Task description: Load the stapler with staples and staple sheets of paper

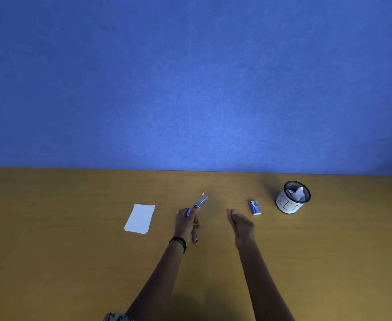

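Red and silver metal marks the stapler (198, 205), which is held above the worktop (74, 262) in the left hand (186, 224), near the middle of the view. The fingers (196, 224) of that hand are curled round the middle of its body. Its front end points up and away and appears to be parted, the top lifted off the channel. Whether staples lie in the channel cannot be told at this size. The right hand (241, 224) is held edge-on beside it, not touching it. Its fingers (230, 213) are straight and close together, and nothing is held in them.

The task is judged to be at an early stage. The stapler seems to be opened, but no loading is shown. The small blue staple box (255, 207) lies on the worktop just right of the right hand, and looks closed. The white sheets of paper (139, 218) lie in a loose stack to the left of the left hand, and no staple can be made out in them. Staples are yet to be taken out and seated, the stapler shut, and the sheets stapled.

A round mesh pot (293, 197), wrapped in a white label and filled with paper scraps, stands right of the box, near the blue wall (190, 77). A dark band (178, 242) is worn on the left wrist. Nothing is seen between the right hand and the box.
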A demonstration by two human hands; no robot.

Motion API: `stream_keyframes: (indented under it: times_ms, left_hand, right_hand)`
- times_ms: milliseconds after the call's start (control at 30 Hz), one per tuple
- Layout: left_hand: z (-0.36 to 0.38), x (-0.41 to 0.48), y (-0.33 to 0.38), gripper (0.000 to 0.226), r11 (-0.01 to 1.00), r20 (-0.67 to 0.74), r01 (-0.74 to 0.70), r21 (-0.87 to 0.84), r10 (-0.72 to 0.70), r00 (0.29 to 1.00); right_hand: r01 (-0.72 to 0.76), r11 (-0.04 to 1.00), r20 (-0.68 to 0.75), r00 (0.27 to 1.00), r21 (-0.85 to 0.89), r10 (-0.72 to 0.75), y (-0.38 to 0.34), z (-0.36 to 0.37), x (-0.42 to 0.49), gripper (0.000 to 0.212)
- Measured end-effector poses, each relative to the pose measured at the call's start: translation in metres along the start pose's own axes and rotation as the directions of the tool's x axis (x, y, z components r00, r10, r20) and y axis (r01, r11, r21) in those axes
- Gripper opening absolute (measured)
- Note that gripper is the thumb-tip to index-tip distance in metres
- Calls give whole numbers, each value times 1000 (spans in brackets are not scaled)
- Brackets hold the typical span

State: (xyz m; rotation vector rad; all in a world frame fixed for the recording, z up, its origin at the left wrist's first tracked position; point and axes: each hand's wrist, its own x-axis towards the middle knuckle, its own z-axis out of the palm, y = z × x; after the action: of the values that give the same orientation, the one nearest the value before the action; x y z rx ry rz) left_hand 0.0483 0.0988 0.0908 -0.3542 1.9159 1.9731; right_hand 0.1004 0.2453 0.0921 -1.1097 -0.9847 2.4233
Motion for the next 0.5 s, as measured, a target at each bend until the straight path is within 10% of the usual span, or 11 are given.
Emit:
stream_keyframes:
  times_ms: [500]
  left_hand:
    - [13, 24, -20, 16, 990, 66, 143, 10, -143, 988]
  right_hand:
    - [423, 855, -262, 825, -300, -500, -124, -66, 82, 27]
